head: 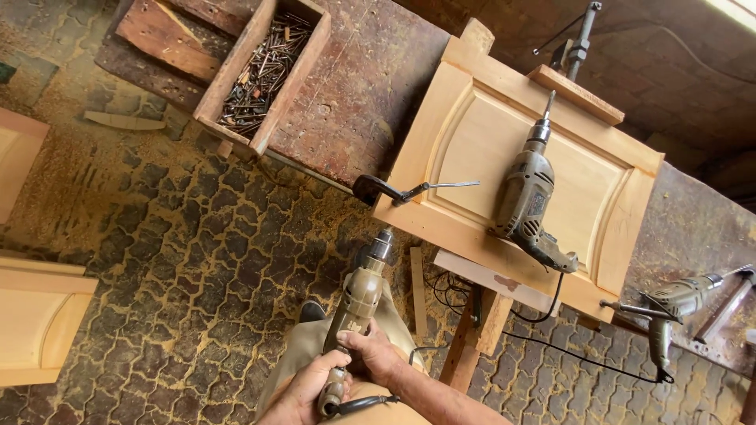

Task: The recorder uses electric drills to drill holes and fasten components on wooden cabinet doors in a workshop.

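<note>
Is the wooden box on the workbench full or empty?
Partly full. The wooden box holds a heap of nails and screws that lies below its rim.

No packages, signs or screens are visible here. The only labels are on the tools. The green drill held in front of the workbench has a small pale marking on its body, too small to read. The grey drill lying on the wooden door panel has a small dark label plate on its side, near the middle of the housing.
</note>
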